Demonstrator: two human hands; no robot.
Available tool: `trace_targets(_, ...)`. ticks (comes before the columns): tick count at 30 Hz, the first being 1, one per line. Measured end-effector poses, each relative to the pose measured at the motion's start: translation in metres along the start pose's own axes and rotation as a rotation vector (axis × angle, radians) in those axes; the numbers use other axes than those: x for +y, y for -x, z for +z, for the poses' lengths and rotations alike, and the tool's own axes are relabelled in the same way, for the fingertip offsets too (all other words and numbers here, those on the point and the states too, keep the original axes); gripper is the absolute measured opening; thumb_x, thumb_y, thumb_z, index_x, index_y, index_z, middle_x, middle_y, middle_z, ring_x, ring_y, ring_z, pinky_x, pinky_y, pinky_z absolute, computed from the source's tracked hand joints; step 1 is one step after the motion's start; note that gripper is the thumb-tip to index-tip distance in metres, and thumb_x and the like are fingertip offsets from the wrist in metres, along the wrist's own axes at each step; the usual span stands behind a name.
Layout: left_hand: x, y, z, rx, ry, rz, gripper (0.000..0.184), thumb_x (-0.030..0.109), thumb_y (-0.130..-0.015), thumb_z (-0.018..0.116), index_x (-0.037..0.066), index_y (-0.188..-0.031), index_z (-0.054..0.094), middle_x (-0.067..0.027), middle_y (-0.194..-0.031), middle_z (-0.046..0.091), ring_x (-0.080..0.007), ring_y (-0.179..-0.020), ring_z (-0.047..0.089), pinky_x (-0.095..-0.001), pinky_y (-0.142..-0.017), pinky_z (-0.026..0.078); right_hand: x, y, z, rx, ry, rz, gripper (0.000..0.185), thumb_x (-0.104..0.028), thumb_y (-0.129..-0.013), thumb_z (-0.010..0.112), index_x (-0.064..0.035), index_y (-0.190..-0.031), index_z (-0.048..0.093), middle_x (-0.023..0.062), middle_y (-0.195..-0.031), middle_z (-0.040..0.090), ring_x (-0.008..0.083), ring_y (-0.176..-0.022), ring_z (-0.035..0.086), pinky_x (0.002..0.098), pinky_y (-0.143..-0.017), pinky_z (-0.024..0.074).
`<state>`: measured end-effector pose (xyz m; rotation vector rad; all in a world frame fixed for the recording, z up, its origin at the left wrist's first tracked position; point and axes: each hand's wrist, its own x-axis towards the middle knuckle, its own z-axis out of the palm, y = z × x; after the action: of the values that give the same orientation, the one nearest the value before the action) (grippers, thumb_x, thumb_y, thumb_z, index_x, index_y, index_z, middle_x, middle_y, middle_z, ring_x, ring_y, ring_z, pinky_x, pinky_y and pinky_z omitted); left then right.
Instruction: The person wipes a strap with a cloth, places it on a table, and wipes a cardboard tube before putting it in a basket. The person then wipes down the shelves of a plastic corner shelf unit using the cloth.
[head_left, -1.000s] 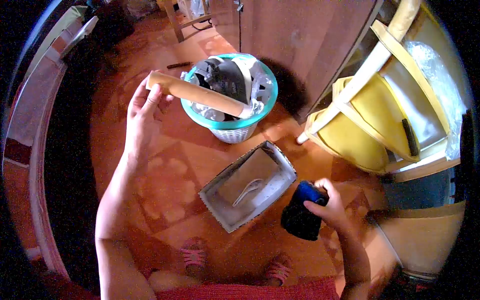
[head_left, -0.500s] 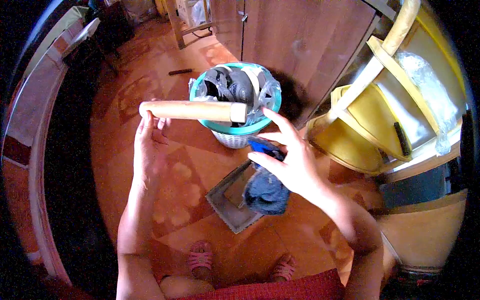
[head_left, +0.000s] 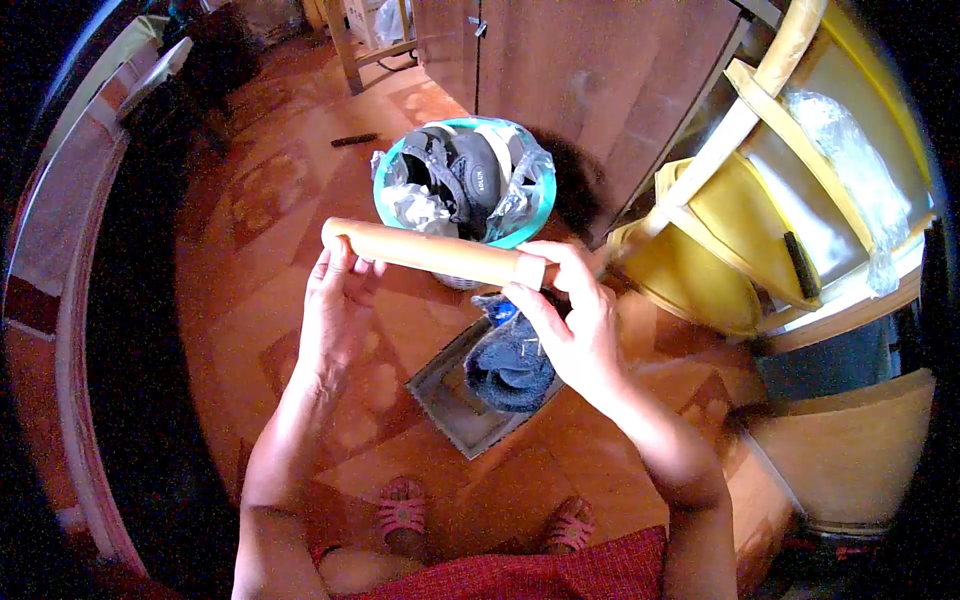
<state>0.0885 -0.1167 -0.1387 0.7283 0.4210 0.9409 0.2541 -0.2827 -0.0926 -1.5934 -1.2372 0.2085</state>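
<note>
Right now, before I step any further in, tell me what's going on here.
A person is holding a tan roll crosswise above the floor, left hand at one end and right hand at the other, pale end. A dark blue fuzzy cloth item shows just below the right hand, in front of a shallow box on the floor; what supports it is hard to tell. Beyond the roll stands a teal-rimmed basket with dark shoes and clear plastic in it.

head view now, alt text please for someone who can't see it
A person's left hand and right hand hold a tan tube near its ends. A fuzzy blue item hangs below the right hand, partly hiding a shallow box; beyond it is a turquoise-rimmed basket holding dark footwear.
</note>
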Motion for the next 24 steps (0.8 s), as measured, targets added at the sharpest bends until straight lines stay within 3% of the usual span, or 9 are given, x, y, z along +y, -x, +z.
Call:
trace_targets(4, 0.007, 0.003, 0.007, -0.115, -0.148, -0.044, 0.029, 0.021, -0.085, 0.057, 0.005, -0.108, 0.05, -0.0025, -0.097, 0.058, -0.0129, -0.088, 0.056, -0.0284, -0.082, 0.045, 0.013, 0.004, 0.001, -0.049, -0.05, -0.013, 0.029, -0.01, -0.078, 0.064, -0.0009, -0.102, 0.05, 0.0076, -0.09, 0.06, 0.0136, -0.081, 0.059, 0.0257, -0.07, 0.0478)
trace_targets(8, -0.007, 0.016, 0.033, -0.217, -0.186, -0.054, 0.047, 0.02, -0.081, 0.062, 0.005, -0.12, 0.042, -0.0081, -0.118, 0.05, -0.0223, -0.112, 0.047, -0.0366, -0.096, 0.036, 0.011, 0.015, 0.008, -0.077, -0.088, -0.003, 0.029, -0.005, -0.073, 0.067, -0.0009, -0.097, 0.05, 0.0076, -0.09, 0.058, 0.013, -0.078, 0.06, 0.0251, -0.066, 0.0501)
trace_targets(10, -0.01, 0.015, 0.034, -0.261, -0.155, -0.028, 0.048, 0.02, -0.081, 0.062, 0.004, -0.121, 0.041, -0.0086, -0.118, 0.05, -0.0236, -0.112, 0.047, -0.0382, -0.097, 0.035, 0.01, 0.02, 0.007, -0.006, -0.085, 0.065, 0.029, -0.013, -0.071, 0.07, -0.0054, -0.091, 0.051, 0.0106, -0.075, 0.058, 0.0242, -0.069, 0.06, 0.0324, -0.062, 0.0465)
trace_targets(12, -0.009, 0.02, 0.04, -0.269, -0.206, -0.013, 0.049, 0.02, -0.081, 0.061, 0.003, -0.122, 0.04, -0.0091, -0.118, 0.051, -0.0241, -0.111, 0.048, -0.0389, -0.097, 0.035, 0.011, 0.024, 0.005, 0.011, -0.072, 0.007, 0.028, -0.015, -0.069, 0.071, -0.0061, -0.088, 0.051, 0.0113, -0.074, 0.057, 0.0273, -0.069, 0.058, 0.0354, -0.061, 0.0451)
trace_targets(13, -0.01, 0.023, 0.044, -0.236, -0.115, -0.019, 0.046, 0.011, -0.08, 0.061, 0.002, -0.121, 0.041, -0.0106, -0.114, 0.053, -0.0229, -0.108, 0.05, -0.0382, -0.09, 0.042, 0.012, 0.025, 0.005, 0.017, -0.077, -0.003, 0.028, -0.015, -0.069, 0.071, -0.0062, -0.088, 0.051, 0.0113, -0.074, 0.057, 0.027, -0.069, 0.058, 0.0352, -0.06, 0.0448)
trace_targets(18, -0.014, 0.031, 0.063, -0.237, -0.111, -0.062, 0.04, 0.021, -0.091, 0.045, 0.005, -0.127, 0.035, -0.0109, -0.116, 0.051, -0.0219, -0.106, 0.051, -0.0385, -0.089, 0.043, 0.013, 0.027, 0.004, 0.073, -0.184, 0.01, 0.034, -0.02, -0.07, 0.072, -0.0059, -0.092, 0.051, 0.0095, -0.077, 0.058, 0.0225, -0.073, 0.059, 0.0318, -0.063, 0.0445)
trace_targets(21, -0.011, 0.02, 0.054, -0.033, -0.176, 0.012, 0.039, 0.025, -0.092, 0.044, 0.007, -0.125, 0.039, -0.0093, -0.109, 0.053, -0.0173, -0.095, 0.054, -0.0356, -0.082, 0.046, 0.015, 0.026, -0.008, -0.047, -0.121, 0.181, 0.045, -0.029, -0.068, 0.074, -0.0041, -0.1, 0.053, 0.0066, -0.08, 0.062, 0.0176, -0.076, 0.059, 0.0291, -0.067, 0.0442)
trace_targets(22, -0.007, 0.019, 0.056, 0.016, -0.137, 0.007, 0.036, 0.026, -0.092, 0.044, 0.006, -0.122, 0.042, -0.0078, -0.103, 0.054, -0.0171, -0.092, 0.054, -0.0339, -0.077, 0.047, 0.028, 0.028, -0.013, -0.144, -0.211, 0.311, 0.035, -0.024, -0.074, 0.07, -0.0023, -0.097, 0.056, 0.0031, -0.082, 0.061, 0.0093, -0.076, 0.056, 0.0223, -0.07, 0.0445)
trace_targets(24, -0.007, 0.022, 0.051, -0.038, -0.231, -0.059, 0.035, 0.027, -0.092, 0.044, 0.006, -0.119, 0.044, -0.0072, -0.098, 0.054, -0.0169, -0.087, 0.054, -0.0333, -0.073, 0.048, 0.037, 0.027, -0.027, -0.007, -0.483, 0.636, 0.029, -0.025, -0.078, 0.067, -0.0029, -0.093, 0.058, 0.0011, -0.08, 0.06, 0.0084, -0.074, 0.056, 0.0221, -0.067, 0.0448)
